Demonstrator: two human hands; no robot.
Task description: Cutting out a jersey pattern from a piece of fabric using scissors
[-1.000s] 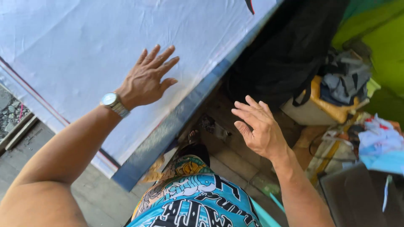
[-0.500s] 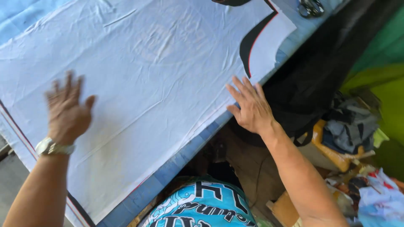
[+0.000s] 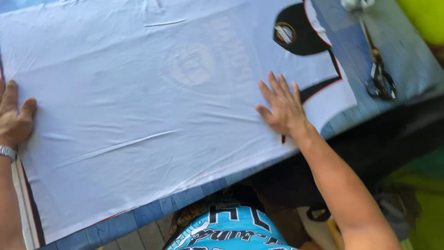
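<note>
A large sheet of white fabric (image 3: pixel 152 115) is lying spread flat across a blue work table (image 3: pixel 152 215), covering most of its top from the left edge to well past the middle, with its near edge running just inside the table's near rim. Faint round and lettered shapes are showing through the cloth near its far middle, and several long creases are running across it, 1 slanting toward the near left and 1 short one lying close to the far edge. At the far right end of the fabric, a black curved panel with thin red trim (image 3: pixel 305 39) is showing, with a small round badge on it. The right hand (image 3: pixel 283 109) is resting palm down on the cloth beside that panel, fingers spread and flat, gripping nothing. The left hand (image 3: pixel 14 118) is pressing on the left edge of the cloth, fingers extended and thumb out, also holding nothing, with a metal wristwatch (image 3: pixel 7 152) sitting on its wrist. A striped edge of red, black and white is peeking out under the near left corner of the fabric. On the bare far right part of the table, well apart from the right hand, a pair of scissors (image 3: pixel 380 76) is lying. The person's blue patterned shirt (image 3: pixel 231 229) is showing at the near edge below the table.
</note>
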